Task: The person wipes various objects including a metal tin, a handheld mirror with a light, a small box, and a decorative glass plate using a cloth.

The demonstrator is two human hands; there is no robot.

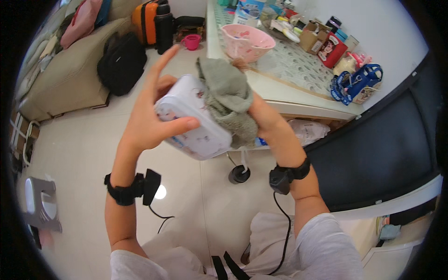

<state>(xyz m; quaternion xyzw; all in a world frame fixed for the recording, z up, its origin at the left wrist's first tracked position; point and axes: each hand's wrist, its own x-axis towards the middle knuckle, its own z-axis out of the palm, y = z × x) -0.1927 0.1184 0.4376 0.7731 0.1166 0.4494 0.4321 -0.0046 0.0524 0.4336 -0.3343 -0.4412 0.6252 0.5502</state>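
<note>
A white lidded box with small printed pictures (196, 129) is held up in front of me, tilted. My left hand (157, 108) is at its left side, thumb across the near face and index finger stretched up off the box. A grey-green cloth (227, 98) lies against the box's right side. My right hand (260, 112) is behind and under that cloth, pressing it to the box; its fingers are mostly hidden by the cloth. Both wrists wear black straps with small devices.
A long table (297, 80) ahead bears a pink bowl (246, 42), a cardboard box (313, 37) and a blue bag (365, 84). A black backpack (122, 64) leans by the sofa (66, 75). A grey stool (43, 204) stands at left; a black round object (239, 174) is on the floor.
</note>
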